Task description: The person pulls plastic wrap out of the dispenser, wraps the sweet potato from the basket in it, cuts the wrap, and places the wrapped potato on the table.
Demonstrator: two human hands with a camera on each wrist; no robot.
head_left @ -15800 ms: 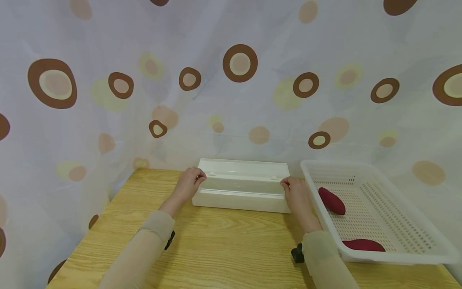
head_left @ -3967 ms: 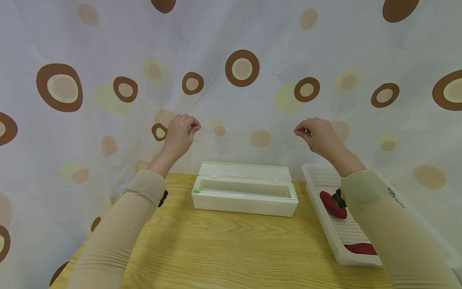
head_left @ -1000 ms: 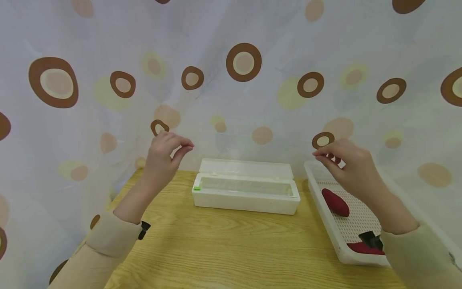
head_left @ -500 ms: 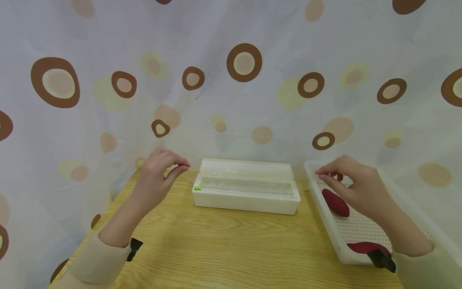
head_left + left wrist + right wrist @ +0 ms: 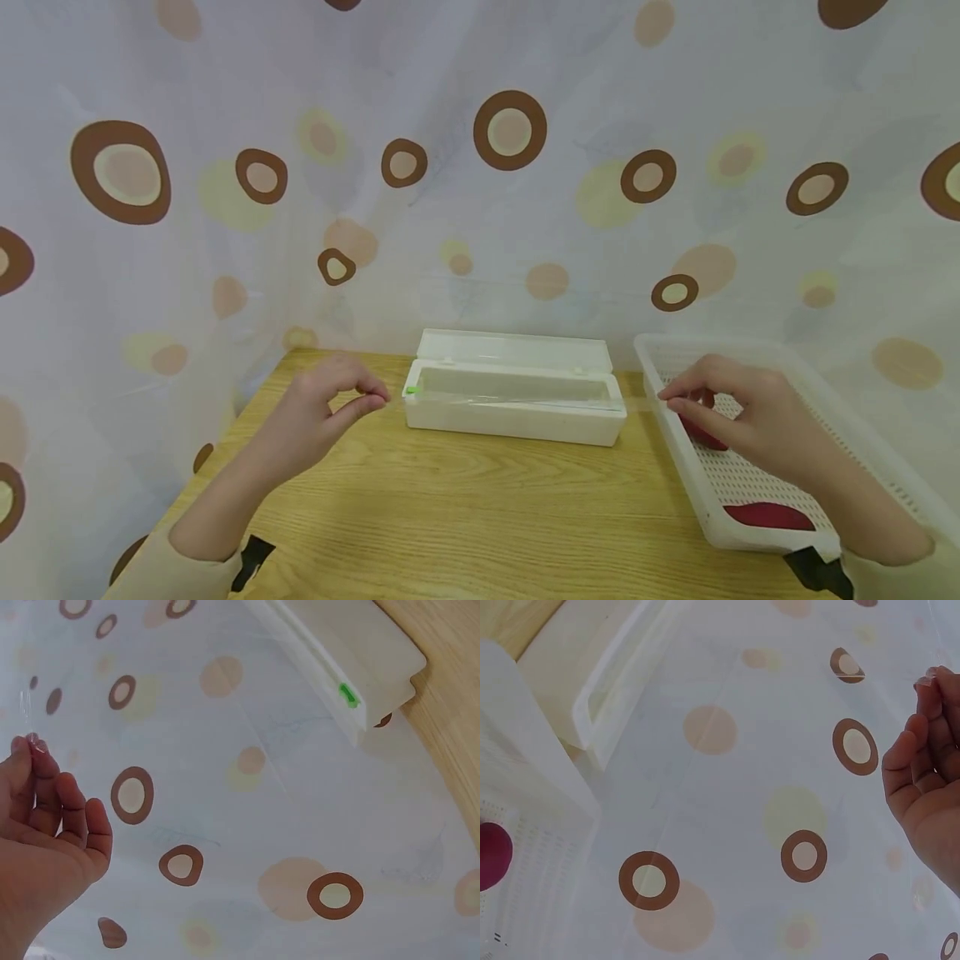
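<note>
Left hand [image 5: 309, 417] and right hand [image 5: 761, 417] now lower; fingers [image 5: 368, 384] pinched on clear film [image 5: 525, 402]

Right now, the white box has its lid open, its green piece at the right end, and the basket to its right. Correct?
Not quite: the head view shows the green piece at the left end of the white box. The lid is open and the basket is to the right.

Clear film [image 5: 467, 401] is too faint to outline, one red object [image 5: 703, 436] part-hidden.
</note>
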